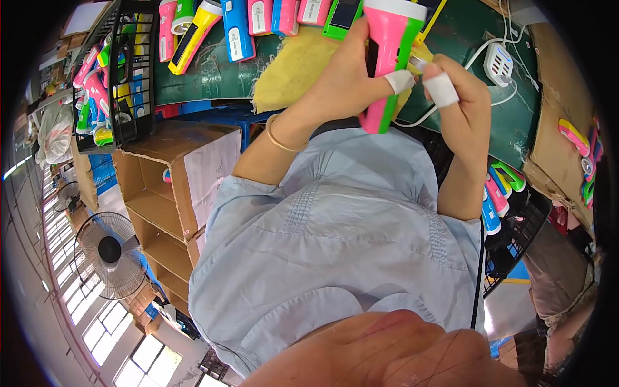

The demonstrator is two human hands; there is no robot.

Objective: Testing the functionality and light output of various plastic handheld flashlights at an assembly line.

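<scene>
A pink-and-green flashlight (391,51) with a white head stands nearly upright over the table's near edge. My left hand (345,80) is wrapped round its body, and white tape covers that thumb. At the flashlight's green side, my right hand (465,103) pinches a small pale cable plug (418,62). The plug's tip points at the flashlight's side; whether it sits inside a socket cannot be made out. White tape also wraps a finger of my right hand. A yellow cloth (290,74) lies on the table beneath my left hand.
Several coloured flashlights (238,32) line the far side of the green table (203,84). A white multi-port USB charger (498,64) with cables sits at right. Black baskets of flashlights stand left (132,71) and lower right (516,242). A cardboard shelf box (161,145) is at left.
</scene>
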